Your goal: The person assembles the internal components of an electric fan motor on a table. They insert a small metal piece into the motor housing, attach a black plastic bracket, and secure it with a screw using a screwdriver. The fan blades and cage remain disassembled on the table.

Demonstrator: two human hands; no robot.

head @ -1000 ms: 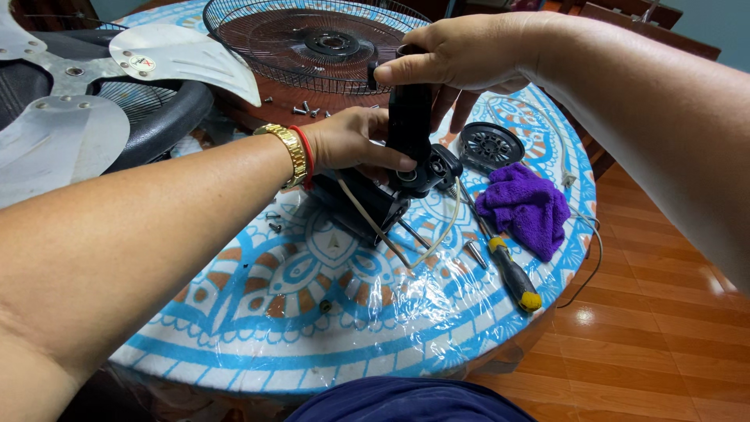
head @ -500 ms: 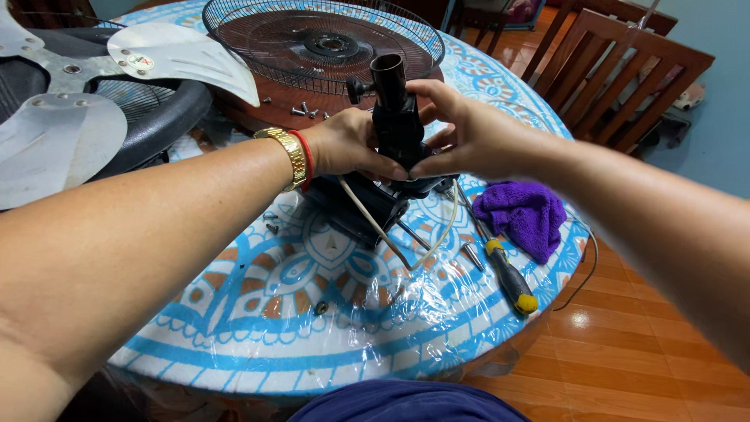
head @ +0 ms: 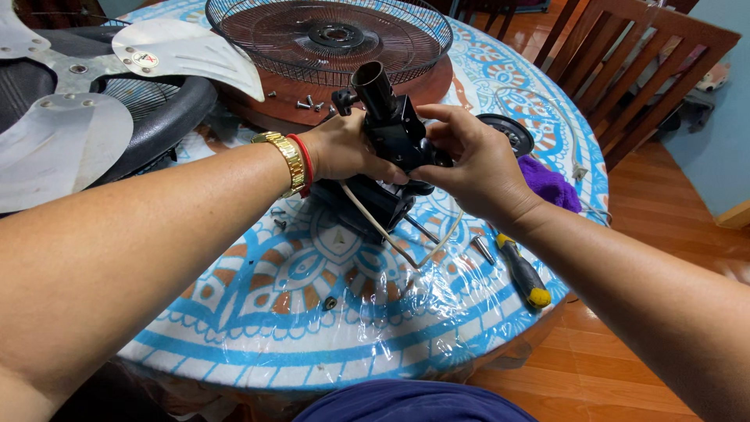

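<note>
The left hand (head: 344, 148) closes its fingers around the black fan neck (head: 391, 125), keeping it tilted above the surface (head: 312, 312). The right hand (head: 469, 164) pinches its joint, steadying it; a screwdriver (head: 522, 270) lies just beyond these fingers.

You are looking at two hands, your left hand (head: 344, 148) and your right hand (head: 469, 160), both closing on one black plastic fan motor housing (head: 383, 156). One round black wire fan guard (head: 328, 35) is lying on the tabletop (head: 312, 328), and one silver metal three-bladed fan blade (head: 86, 94) is sitting beside it. One yellow-and-black-handled screwdriver (head: 525, 273) and one purple cloth (head: 551, 184) are lying there too. Several small loose screws (head: 306, 101) are showing, too small for you to count exactly.
</note>
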